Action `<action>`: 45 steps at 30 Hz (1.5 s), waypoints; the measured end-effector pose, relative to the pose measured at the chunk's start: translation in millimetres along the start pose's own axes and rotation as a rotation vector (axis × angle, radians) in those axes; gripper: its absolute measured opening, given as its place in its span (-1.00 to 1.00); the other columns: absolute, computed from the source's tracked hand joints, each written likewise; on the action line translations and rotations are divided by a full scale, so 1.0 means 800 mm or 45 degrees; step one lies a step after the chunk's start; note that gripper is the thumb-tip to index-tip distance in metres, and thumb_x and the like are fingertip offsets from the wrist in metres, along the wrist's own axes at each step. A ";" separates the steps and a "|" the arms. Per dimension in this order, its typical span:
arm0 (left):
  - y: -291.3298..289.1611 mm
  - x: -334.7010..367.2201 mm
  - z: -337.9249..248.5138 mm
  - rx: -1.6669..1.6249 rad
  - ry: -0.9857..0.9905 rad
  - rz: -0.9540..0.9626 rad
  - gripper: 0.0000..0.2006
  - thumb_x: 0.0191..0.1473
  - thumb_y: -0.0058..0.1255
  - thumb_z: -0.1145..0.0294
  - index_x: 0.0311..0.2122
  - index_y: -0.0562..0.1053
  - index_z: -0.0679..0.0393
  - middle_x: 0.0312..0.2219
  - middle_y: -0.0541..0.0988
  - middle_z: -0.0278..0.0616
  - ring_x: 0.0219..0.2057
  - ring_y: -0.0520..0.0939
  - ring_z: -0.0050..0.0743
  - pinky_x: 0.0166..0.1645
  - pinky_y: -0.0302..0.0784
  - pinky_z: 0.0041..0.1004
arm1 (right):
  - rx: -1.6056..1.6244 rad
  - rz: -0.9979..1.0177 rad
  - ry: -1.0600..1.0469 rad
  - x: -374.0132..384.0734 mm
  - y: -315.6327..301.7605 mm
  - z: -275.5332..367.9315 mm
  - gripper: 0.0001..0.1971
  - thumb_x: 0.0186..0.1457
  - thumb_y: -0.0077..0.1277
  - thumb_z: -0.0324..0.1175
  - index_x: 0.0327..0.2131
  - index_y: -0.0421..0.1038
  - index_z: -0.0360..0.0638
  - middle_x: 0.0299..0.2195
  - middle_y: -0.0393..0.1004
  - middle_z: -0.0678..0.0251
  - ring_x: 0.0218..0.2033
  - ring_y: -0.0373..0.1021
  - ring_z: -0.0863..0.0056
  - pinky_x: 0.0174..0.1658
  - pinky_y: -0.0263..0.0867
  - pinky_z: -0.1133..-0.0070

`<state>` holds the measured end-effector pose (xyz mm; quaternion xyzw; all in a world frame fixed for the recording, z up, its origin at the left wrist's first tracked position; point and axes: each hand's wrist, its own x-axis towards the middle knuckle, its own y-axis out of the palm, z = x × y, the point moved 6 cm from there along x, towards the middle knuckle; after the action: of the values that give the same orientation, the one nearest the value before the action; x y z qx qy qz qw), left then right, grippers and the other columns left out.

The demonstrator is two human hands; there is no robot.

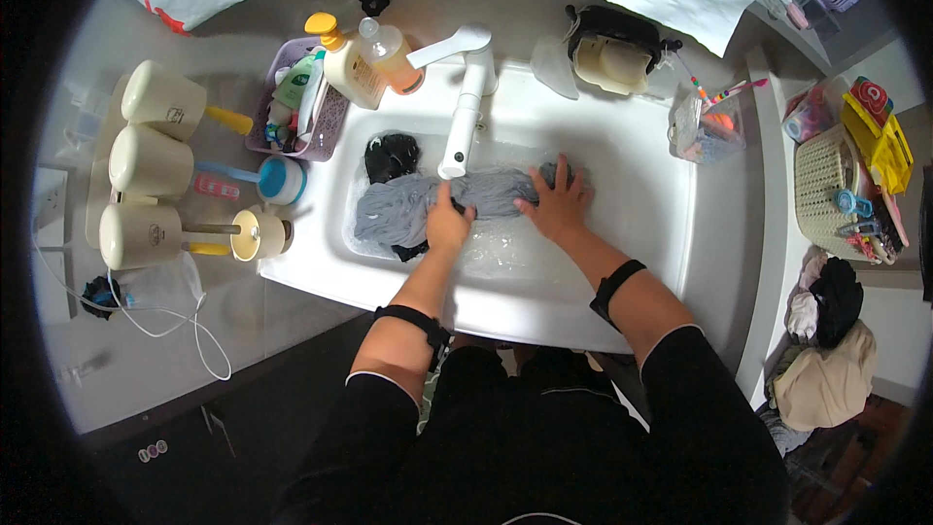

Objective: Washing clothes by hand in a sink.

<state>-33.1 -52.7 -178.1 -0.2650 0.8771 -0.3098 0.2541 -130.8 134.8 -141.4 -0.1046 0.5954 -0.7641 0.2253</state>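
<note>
A wet grey piece of clothing (398,206) lies bunched lengthwise across the white sink basin (632,194), in shallow water with some bubbles. My left hand (448,224) is closed on its middle, just below the faucet spout, with part of the fingers hidden against the fabric. At the cloth's right end my right hand (562,206) rests with fingers spread, pressing on a darker bit of fabric. Black cloth (392,157) sits in the basin's upper left corner, and another dark piece shows under the grey cloth's lower edge.
The white faucet (469,97) reaches over the basin. Pump bottles (352,73) and a purple basket (326,131) stand at the left rim. Wall-mounted cream cups (154,160) hang farther left. A clear toothbrush holder (705,131) stands right; clothes (826,374) are heaped beyond.
</note>
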 end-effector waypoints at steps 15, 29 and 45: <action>0.023 -0.023 -0.040 -1.321 -0.676 0.695 -0.33 0.02 -0.17 -0.02 0.20 -0.11 -0.17 0.15 0.03 -0.23 0.14 0.10 -0.03 0.00 -0.11 0.35 | 0.373 0.292 0.040 0.038 0.070 0.022 -0.37 -0.37 0.16 -0.12 -0.10 0.30 -0.02 0.13 -0.09 0.20 0.10 -0.07 0.05 0.08 -0.06 0.13; 0.069 -0.006 -0.021 -2.403 -0.448 1.255 -0.60 0.07 -0.26 0.00 -0.23 0.34 0.16 -0.30 0.45 -0.07 -0.25 0.46 -0.10 -0.06 0.35 -0.21 | 1.097 -0.571 -0.627 -0.038 -0.057 0.144 -0.71 -0.31 0.18 -0.29 -0.77 0.30 -0.25 -0.50 0.33 0.27 -0.40 0.24 0.23 -0.28 0.13 0.43; 0.061 -0.019 -0.004 0.524 0.007 0.359 -0.47 -0.07 -0.08 0.47 0.06 0.16 -0.16 -0.31 0.49 0.09 -0.23 0.50 0.03 -0.14 0.35 -0.20 | 0.020 0.343 0.134 -0.011 0.038 0.008 -0.35 -0.11 -0.01 0.08 0.10 0.05 0.39 0.22 -0.42 0.16 0.18 -0.40 -0.12 0.09 -0.32 -0.06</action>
<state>-39.2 -9.2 -205.0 -0.0817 0.8245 -0.4442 0.3410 -114.1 127.7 -168.0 0.0181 0.6091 -0.7359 0.2950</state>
